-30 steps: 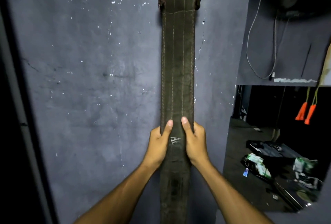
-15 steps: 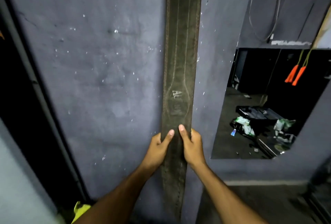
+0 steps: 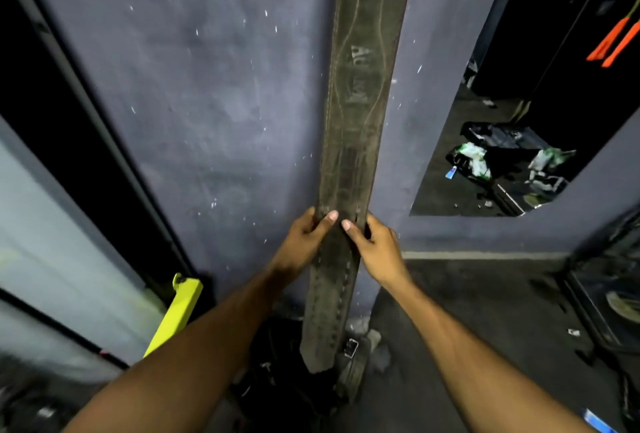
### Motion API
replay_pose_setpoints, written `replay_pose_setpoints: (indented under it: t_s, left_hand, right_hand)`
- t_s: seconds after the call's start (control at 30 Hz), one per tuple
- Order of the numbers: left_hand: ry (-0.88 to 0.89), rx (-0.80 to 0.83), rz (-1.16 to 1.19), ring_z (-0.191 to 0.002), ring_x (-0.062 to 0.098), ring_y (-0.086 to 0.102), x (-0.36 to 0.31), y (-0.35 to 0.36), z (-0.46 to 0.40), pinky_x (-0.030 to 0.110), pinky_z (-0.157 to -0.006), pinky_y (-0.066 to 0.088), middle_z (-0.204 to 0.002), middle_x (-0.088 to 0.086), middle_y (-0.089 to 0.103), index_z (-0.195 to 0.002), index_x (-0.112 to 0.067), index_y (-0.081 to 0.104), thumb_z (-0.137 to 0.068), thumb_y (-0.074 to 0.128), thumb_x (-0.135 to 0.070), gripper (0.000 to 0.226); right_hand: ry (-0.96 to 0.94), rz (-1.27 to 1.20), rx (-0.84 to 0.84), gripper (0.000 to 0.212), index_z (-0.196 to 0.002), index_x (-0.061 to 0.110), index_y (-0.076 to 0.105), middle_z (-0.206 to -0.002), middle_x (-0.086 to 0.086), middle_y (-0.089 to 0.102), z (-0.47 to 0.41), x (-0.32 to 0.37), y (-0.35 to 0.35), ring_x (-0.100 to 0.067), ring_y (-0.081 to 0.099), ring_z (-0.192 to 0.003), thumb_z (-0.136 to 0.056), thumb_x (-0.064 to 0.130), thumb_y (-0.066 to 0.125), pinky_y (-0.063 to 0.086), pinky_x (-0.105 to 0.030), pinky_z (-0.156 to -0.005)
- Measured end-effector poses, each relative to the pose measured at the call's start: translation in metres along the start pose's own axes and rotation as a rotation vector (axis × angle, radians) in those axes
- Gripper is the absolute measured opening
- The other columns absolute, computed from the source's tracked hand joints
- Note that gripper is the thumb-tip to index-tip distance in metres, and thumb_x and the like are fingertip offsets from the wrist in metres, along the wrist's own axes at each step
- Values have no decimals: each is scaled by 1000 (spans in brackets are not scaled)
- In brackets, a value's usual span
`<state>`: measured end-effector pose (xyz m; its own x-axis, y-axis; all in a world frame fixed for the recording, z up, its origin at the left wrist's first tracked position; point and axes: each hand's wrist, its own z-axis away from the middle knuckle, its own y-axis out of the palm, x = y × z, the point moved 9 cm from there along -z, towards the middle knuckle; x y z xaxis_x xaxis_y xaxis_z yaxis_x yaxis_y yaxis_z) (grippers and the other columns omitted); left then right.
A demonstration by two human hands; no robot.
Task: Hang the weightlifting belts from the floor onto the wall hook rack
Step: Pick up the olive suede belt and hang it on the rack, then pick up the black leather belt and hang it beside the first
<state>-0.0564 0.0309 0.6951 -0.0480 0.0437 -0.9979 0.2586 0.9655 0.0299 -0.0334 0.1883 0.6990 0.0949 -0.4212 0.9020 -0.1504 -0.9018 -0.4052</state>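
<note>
A long dark brown leather weightlifting belt (image 3: 356, 114) hangs straight down the grey wall (image 3: 207, 103), its top out of frame and its punched tip just above the floor. My left hand (image 3: 304, 242) grips its left edge with the thumb on the face. My right hand (image 3: 374, 245) grips the right edge the same way. Both hands sit on the lower part, above the hole rows. At the foot of the wall lies a dark pile (image 3: 298, 373) with a metal buckle (image 3: 351, 347), seemingly more belts. The hook rack is out of view.
A yellow metal bar (image 3: 175, 315) leans at the lower left beside a dark doorway (image 3: 69, 103). To the right a wall opening (image 3: 519, 121) shows a littered room and orange handles (image 3: 616, 41). Dark equipment (image 3: 609, 294) stands at the right edge on the grey floor.
My hands have slid down the hanging belt toward its punched end. The view has tilted down, so the rack and buckle have left the frame and the floor pile has appeared.
</note>
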Motion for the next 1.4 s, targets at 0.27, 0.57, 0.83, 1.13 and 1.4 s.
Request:
replay_pose_setpoints:
  t_s: [0.27, 0.57, 0.83, 1.13, 1.4]
  left_hand:
    - [-207, -339, -57, -97, 8, 64, 105, -54, 39, 15, -85, 50, -100, -1, 70, -110, -6, 64, -102, 60, -7, 9]
    - [-595, -372, -163, -73, 18, 57, 268, -77, 72, 20, -61, 54, -79, 4, 65, -98, -4, 67, -103, 60, -12, 11]
    - [-863, -213, -312, -86, 18, 59, 517, -100, 48, 27, -81, 53, -93, 9, 70, -104, -13, 68, -100, 65, -16, 5]
    - [-1032, -422, 79, -101, 16, 60, 791, -144, 26, 32, -102, 41, -112, 0, 68, -126, -17, 61, -109, 48, -26, 23]
    - [-1121, -421, 295, -82, 10, 77, 900, -126, 36, 21, -70, 57, -86, -5, 81, -96, -22, 73, -109, 41, -44, 41]
  right_hand:
    - [438, 253, 300, 58, -142, 11, 50, -114, -15, 71, 39, -160, 40, -34, 67, -108, -98, 44, 69, 52, -40, -88]
    - [621, 296, 516, 43, -124, 7, 65, -122, -14, 73, 56, -302, 108, -29, 68, -115, -99, 42, 69, 49, -31, -89]
    - [822, 192, 493, 44, -117, 0, 66, -123, -17, 73, 59, -500, 238, -34, 68, -119, -97, 39, 72, 49, -49, -107]
    - [927, -1, 535, 18, -107, 18, 64, -110, -18, 74, 47, -722, 456, -35, 73, -97, -99, 34, 66, 61, -34, -86]
    - [954, 56, 575, 56, -150, 2, 47, -129, -11, 66, 23, -809, 559, -28, 65, -116, -105, 33, 60, 57, -29, -99]
